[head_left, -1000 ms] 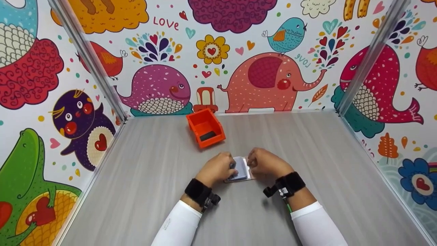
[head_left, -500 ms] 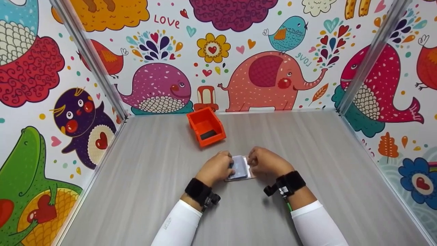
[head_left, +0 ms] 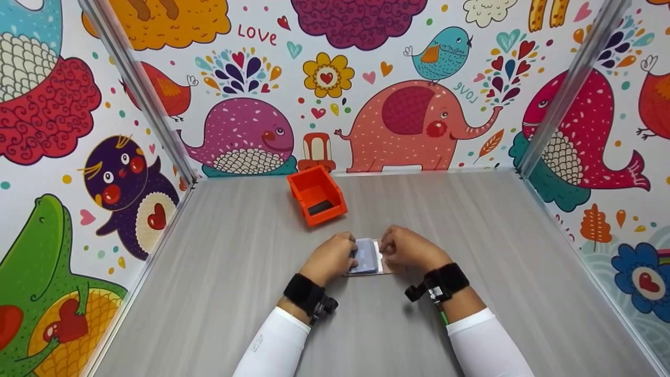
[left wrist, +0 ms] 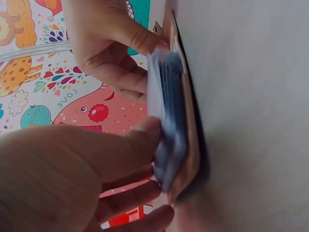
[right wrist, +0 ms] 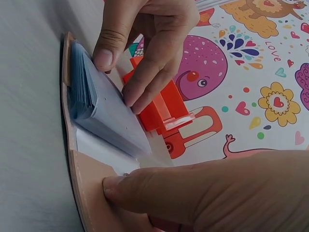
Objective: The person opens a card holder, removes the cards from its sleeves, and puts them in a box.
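Observation:
An opened card holder with a tan cover [right wrist: 91,181] and a thick stack of clear bluish plastic sleeves [head_left: 367,256] lies on the table between both hands. My left hand [head_left: 330,258] holds the sleeve stack at its left part, thumb at the near edge and fingers at the far edge. On the right side, my right hand [head_left: 411,248] pinches the cover's flap, its thumb flat on the inner face. A white strip [right wrist: 104,147] of the inside shows between sleeves and flap. The sleeves' layered edges [left wrist: 172,92] fan slightly in the left wrist view.
An orange plastic bin [head_left: 309,187] stands behind the left hand, near the back wall, with a dark patch [head_left: 320,207] at its front. Printed cartoon walls [head_left: 324,123] close off the grey table [head_left: 460,204] at the back and both sides.
The left thumb and fingers have shifted slightly left on the sleeves, so a little more of the stack shows. My right hand stays on the flap.

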Available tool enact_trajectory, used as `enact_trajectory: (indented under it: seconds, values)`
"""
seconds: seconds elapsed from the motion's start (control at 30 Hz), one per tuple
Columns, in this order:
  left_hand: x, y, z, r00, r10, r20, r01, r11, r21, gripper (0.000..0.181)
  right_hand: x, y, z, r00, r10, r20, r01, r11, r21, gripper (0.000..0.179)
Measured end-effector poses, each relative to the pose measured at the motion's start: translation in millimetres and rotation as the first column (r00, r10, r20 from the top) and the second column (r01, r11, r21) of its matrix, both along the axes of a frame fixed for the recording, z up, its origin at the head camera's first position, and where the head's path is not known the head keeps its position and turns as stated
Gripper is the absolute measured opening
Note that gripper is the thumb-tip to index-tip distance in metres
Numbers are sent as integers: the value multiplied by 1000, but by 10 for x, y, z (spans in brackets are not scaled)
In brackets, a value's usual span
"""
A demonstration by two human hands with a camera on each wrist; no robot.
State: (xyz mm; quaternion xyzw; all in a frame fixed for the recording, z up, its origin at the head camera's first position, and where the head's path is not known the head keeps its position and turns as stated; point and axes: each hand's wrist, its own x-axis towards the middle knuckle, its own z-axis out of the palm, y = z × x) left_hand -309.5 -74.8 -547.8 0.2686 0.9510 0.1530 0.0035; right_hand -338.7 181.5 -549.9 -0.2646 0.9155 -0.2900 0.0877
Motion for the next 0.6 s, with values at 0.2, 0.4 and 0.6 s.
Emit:
enact_trajectory:
  seconds: [0.2, 0.4, 0.6]
  values:
    - [-17, -11, -36, 1000, -12, -14, 12, 1000, -8, 16, -6, 1, -12, 999, -24, 36, 24, 1000, 8, 18]
    - [-17, -1, -39, 999, -2, -33, 2, 1000, -9, 20, -7, 12, -10, 998, -28, 64, 29, 1000, -6, 15]
    - [-26, 32, -28, 1000, 3, -26, -2, 1000, 23, 18, -22, 21, -5, 999, -15, 36, 15, 1000, -21, 8]
